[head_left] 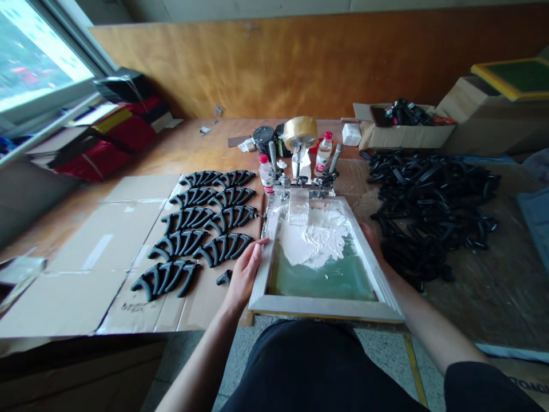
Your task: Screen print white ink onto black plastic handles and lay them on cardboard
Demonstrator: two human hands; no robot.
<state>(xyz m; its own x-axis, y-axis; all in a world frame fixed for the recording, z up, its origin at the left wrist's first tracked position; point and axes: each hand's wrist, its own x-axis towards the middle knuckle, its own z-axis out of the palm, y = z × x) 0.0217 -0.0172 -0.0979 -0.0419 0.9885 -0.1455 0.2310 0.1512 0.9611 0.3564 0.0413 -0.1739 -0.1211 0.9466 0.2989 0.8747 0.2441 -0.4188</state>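
Note:
A screen printing frame (326,306) with a metal rim and green mesh lies in front of me. Thick white ink (317,240) is smeared over the far half of the mesh. My left hand (247,268) is closed at the frame's left edge, its fingertips against the rim. My right hand (372,240) is beside the right rim, close to a heap of black curved plastic parts (429,206); its fingers are mostly hidden by the frame. Beside my left hand a single black handle-like part (224,278) lies on cardboard. A metal hinge clamp (302,186) joins the frame's far end.
Rows of black curved parts (178,243) lie on the cardboard (90,286) at left. Behind the clamp stand a tape roll (300,131), a black jar (263,137) and red-capped bottles (323,154). An open carton (407,136) sits back right, red folders (100,151) back left.

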